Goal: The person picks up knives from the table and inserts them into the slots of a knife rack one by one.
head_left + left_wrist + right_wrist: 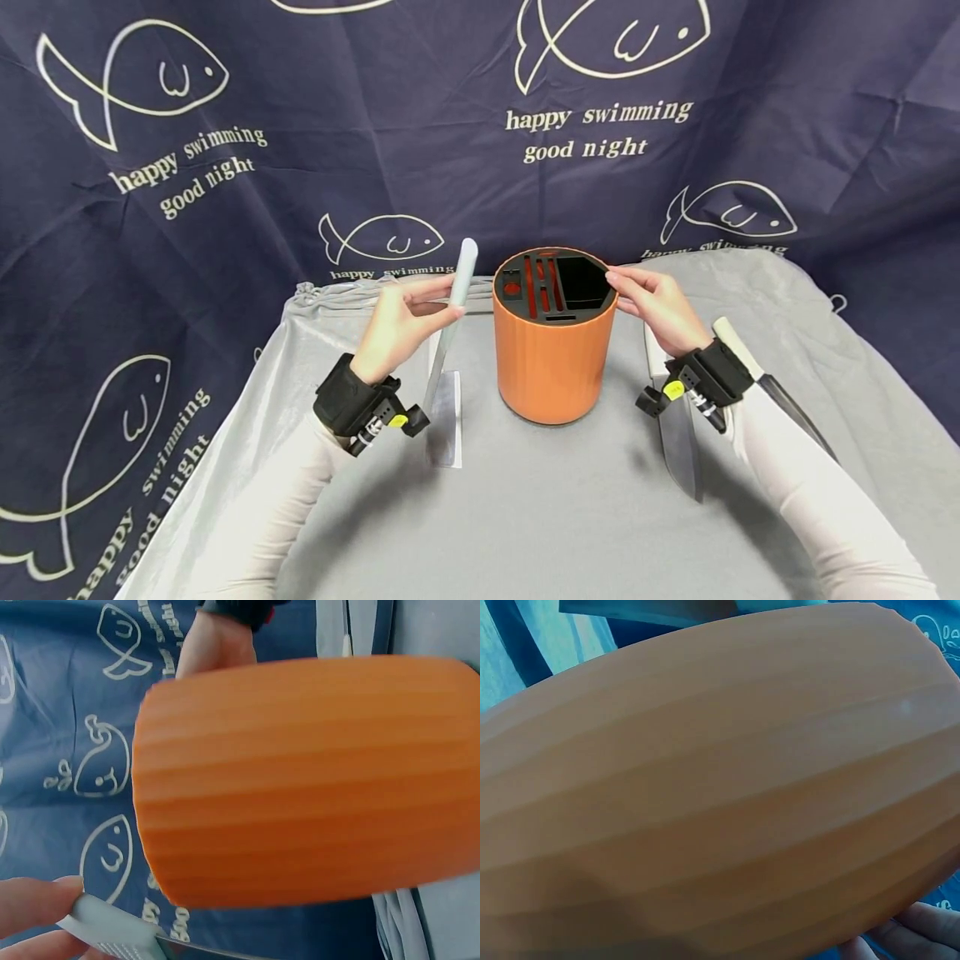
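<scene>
My left hand pinches a knife by its pale blue-grey handle, with the thin blade slanting down and left. In the left wrist view the handle lies between thumb and fingers. Just right of it stands an upright orange knife block with a black slotted top. At the block's upper right rim, my right hand grips with thumb and fingertips. The block's ribbed wall fills most of the right wrist view, and some fingers show at its lower right.
A cleaver lies on the grey cloth below the left hand. Under the right wrist lies a broad-bladed knife. Further right, a pale-handled knife is partly covered by the forearm. A dark blue fish-print curtain hangs behind the block.
</scene>
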The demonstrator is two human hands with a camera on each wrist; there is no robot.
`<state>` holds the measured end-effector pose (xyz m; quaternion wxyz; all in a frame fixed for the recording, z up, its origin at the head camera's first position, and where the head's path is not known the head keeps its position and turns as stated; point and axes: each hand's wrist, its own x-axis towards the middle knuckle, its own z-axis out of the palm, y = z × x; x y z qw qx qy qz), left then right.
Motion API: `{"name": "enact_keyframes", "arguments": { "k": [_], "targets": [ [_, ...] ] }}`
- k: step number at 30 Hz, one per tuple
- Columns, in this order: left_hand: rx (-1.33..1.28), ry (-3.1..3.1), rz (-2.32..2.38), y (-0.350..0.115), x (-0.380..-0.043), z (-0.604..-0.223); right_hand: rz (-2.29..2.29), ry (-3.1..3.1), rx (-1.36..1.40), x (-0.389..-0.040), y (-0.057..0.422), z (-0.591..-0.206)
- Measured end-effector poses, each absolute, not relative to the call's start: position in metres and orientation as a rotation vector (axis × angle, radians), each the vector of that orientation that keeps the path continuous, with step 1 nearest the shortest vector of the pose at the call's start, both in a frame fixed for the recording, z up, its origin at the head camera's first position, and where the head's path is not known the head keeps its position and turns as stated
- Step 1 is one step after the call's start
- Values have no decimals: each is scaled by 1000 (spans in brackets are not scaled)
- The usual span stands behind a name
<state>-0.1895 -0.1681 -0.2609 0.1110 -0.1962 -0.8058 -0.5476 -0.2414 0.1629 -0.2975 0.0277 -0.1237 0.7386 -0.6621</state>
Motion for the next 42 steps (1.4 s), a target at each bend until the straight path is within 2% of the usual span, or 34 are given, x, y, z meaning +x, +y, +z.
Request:
{"name": "enact_keyframes", "arguments": {
  "k": [9, 22, 31, 42],
  "targets": [
    [-685, -2352, -1654, -144, -181, -256, -2043, 2310, -429, -242, 164, -295],
    [-800, -2313, -1669, -114, -173, -249, -2309, 2236, -745, -225, 162, -274],
    [-880, -2276, -1711, -98, -170, -250, -2081, 2259, -907, -199, 138, -260],
    [-903, -2279, -1633, -85, -166, -249, -2019, 2202, -993, -190, 118, -255]
  ]
}}
